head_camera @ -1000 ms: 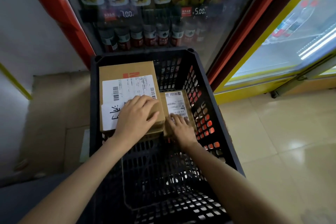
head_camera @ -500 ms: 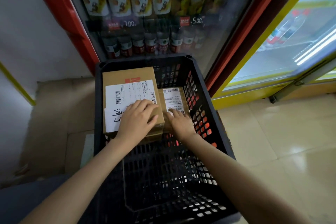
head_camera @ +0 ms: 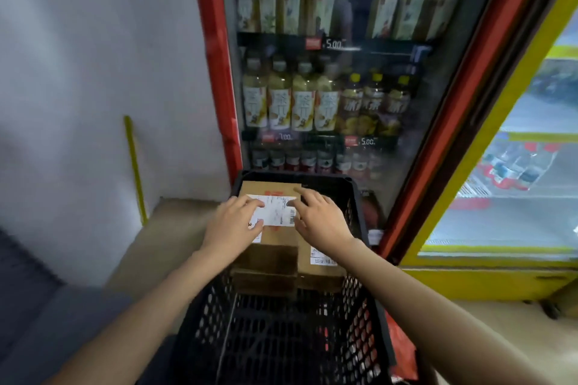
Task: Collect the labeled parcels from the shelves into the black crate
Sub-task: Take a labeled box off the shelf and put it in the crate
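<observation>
I am standing over the black crate [head_camera: 369,306], which is sitting on the floor right in front of the red-framed drinks fridge [head_camera: 219,87]. Both my hands are lying on the large parcel [head_camera: 275,237] at the far end of the crate. My left hand [head_camera: 233,223] is resting flat on its left side, fingers fairly straight, with the fingertips touching the white shipping label [head_camera: 278,211]. My right hand [head_camera: 322,219] is resting on the right side, fingers spread and only slightly bent, with the tips touching the label's right edge; I am pressing rather than gripping, though the picture is blurred there and I cannot be sure of the thumb. Neither hand is curling round anything.

A smaller parcel [head_camera: 322,266] with its own white label is lying just beside the large one, on its right, partly hidden under my right wrist. The near half of the crate is showing its bare mesh floor. Bottles of tea [head_camera: 300,106] are standing in rows behind the fridge glass. A yellow-framed cooler [head_camera: 488,278] is standing to the right.
</observation>
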{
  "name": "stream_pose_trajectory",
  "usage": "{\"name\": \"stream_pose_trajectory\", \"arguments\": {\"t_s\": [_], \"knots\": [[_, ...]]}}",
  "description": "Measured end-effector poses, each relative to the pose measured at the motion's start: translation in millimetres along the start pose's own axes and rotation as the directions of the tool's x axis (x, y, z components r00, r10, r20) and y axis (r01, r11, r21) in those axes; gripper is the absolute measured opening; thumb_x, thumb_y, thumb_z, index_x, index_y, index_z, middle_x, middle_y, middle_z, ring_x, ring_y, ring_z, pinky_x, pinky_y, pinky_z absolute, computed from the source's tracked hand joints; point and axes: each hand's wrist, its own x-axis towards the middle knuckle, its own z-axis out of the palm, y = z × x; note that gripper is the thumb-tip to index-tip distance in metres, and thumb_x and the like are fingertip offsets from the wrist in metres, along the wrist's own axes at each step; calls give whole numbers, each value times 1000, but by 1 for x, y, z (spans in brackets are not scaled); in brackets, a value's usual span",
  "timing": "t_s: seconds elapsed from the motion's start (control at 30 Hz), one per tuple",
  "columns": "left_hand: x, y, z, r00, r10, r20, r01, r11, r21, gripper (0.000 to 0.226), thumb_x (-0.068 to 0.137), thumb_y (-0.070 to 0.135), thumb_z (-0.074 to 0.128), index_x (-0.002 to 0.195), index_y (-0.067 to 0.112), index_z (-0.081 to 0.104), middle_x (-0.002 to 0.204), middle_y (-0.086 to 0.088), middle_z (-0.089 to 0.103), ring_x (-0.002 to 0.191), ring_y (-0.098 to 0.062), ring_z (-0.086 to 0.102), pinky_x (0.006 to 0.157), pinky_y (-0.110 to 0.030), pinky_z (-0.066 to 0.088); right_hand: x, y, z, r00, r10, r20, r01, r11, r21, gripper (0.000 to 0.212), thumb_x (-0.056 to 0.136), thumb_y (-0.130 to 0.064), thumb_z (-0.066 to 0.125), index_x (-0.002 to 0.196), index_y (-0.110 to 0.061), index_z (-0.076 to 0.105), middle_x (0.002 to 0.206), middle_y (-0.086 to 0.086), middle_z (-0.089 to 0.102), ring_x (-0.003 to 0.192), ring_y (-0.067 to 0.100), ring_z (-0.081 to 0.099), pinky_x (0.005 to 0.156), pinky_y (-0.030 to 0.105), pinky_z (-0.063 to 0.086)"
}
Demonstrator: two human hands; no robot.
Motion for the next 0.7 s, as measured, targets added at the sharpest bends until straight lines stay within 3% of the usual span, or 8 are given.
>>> {"name": "stream_pose_trajectory", "arguments": {"t_s": [0.17, 0.3, 0.4, 0.57, 0.7], "knots": [[-63, 37, -37, 990, -79, -116, 85, 995, 47, 33, 86, 33, 58, 118, 23, 58, 113, 3, 58, 106, -20, 51, 85, -32, 38, -30, -18, -43, 981, -183, -67, 184, 983, 18, 37, 93, -28, 53, 128, -17, 55, 142, 6, 44, 128, 27, 43, 103, 41, 36], [-137, 57, -81, 973, -118, -200, 148, 979, 143, 27, 84, 29, 61, 109, 19, 61, 105, -1, 61, 100, -23, 55, 80, -35, 41, -59, -49, -64, 933, -329, -145, 339, 940, 46, 31, 86, -23, 63, 116, -17, 61, 122, 9, 59, 108, 31, 58, 86, 42, 48], [-198, 66, -113, 949, -179, -261, 242, 942, 232, 23, 79, 28, 65, 99, 19, 63, 95, -1, 63, 92, -24, 58, 75, -34, 44, -80, -90, -77, 884, -425, -196, 447, 891, 80, 27, 84, -24, 63, 109, -14, 62, 111, 9, 60, 96, 31, 59, 77, 40, 49], [-309, 78, -161, 883, -308, -353, 422, 851, 313, 16, 77, 30, 63, 86, 16, 62, 79, -1, 63, 77, -24, 58, 66, -32, 44, -116, -173, -101, 725, -621, -298, 672, 732, 112, 22, 78, -16, 69, 99, -15, 63, 91, 6, 61, 78, 29, 62, 64, 36, 47], [-400, 91, -202, 808, -372, -458, 557, 735, 386, 17, 72, 30, 69, 78, 19, 59, 72, 3, 60, 70, -20, 57, 63, -28, 44, -150, -251, -122, 598, -722, -347, 790, 604, 104, 20, 80, -20, 63, 100, -17, 63, 92, 4, 61, 82, 27, 62, 68, 35, 47]]}}
